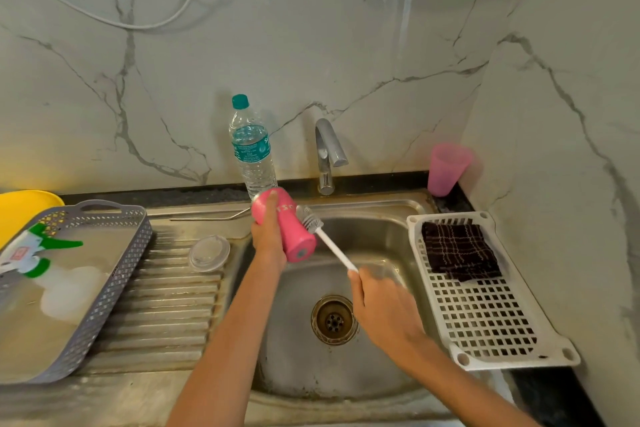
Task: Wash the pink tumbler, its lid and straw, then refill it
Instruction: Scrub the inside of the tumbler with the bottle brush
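My left hand grips the pink tumbler over the steel sink, tilted with its base toward me. My right hand holds the white handle of a bottle brush. The brush's bristle head touches the tumbler's right side. A clear round lid lies on the ribbed drainboard left of the sink. A thin metal straw lies along the sink's back ledge. A plastic water bottle with a teal cap stands upright behind the tumbler.
The tap stands at the back of the sink, with no water seen running. A grey basket with a spray bottle sits at left. A white rack with a dark cloth sits at right. A pink cup stands in the corner.
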Motion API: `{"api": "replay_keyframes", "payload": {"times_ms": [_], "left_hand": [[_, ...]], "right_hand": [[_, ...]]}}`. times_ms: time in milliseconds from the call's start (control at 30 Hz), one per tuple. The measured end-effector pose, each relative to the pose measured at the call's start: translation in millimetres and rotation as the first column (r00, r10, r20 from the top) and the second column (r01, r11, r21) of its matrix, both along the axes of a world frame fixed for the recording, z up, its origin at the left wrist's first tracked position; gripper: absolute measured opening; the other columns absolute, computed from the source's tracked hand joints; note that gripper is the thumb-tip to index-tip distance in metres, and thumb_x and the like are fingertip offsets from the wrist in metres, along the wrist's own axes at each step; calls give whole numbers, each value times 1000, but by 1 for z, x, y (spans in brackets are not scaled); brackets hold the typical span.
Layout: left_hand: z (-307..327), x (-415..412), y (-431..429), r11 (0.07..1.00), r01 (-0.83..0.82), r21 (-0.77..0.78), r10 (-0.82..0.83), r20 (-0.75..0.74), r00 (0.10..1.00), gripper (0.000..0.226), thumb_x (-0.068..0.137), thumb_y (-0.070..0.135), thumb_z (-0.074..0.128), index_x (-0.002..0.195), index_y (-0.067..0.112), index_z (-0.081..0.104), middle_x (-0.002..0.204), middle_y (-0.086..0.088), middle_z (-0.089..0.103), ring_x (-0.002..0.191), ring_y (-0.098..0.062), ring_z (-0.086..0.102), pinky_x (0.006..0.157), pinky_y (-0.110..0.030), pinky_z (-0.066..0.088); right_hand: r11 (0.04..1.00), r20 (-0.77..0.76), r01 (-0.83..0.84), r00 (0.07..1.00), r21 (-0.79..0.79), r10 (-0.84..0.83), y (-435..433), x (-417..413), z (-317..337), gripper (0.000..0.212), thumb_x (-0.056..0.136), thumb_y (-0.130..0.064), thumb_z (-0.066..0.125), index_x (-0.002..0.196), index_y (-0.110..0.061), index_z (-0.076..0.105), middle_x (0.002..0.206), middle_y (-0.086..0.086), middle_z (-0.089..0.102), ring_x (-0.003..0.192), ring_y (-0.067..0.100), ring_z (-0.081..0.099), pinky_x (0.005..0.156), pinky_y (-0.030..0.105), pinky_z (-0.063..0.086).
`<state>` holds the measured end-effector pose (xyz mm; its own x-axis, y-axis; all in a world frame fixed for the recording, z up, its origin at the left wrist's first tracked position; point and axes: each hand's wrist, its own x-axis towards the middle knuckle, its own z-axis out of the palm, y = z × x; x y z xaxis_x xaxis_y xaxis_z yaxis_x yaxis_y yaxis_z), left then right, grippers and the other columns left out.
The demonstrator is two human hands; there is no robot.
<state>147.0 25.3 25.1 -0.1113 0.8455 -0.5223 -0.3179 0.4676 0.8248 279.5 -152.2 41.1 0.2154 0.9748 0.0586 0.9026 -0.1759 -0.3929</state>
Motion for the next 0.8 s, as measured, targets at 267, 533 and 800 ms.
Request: {"api": "replay_keyframes", "payload": {"times_ms": [267, 533, 800], "left_hand": [[-3, 25, -25, 993, 95, 64, -88, -113, 990, 78, 74, 67, 68, 132, 26, 35, 112, -9, 59, 95, -29, 65, 81, -47, 58], [5, -3, -2, 998, 23, 59, -16, -111, 994, 90, 71, 70, 69, 140, 22, 37, 114, -10, 63, 93, -30, 69, 81, -47, 58], [0, -3, -20, 994, 102, 26, -101, -29, 994, 86, 71, 69, 69, 135, 21, 40, 114, -13, 64, 95, -32, 68, 77, -47, 59]], "right_hand": [[998, -51, 59, 997, -4, -59, 29, 3, 13, 39, 104, -39, 20, 102, -15, 50, 83, 7, 64, 80, 29, 63, 60, 33, 38], [1000, -17, -7, 1000, -21, 6, -5, -4, 9, 42, 103, -41, 17, 102, -18, 53, 74, -1, 59, 70, 22, 59, 58, 30, 39], [1000, -57, 11, 998, -27, -13, 38, -9, 12, 42, 104, -40, 20, 106, -14, 54, 89, 9, 66, 83, 31, 63, 61, 34, 38]]}}
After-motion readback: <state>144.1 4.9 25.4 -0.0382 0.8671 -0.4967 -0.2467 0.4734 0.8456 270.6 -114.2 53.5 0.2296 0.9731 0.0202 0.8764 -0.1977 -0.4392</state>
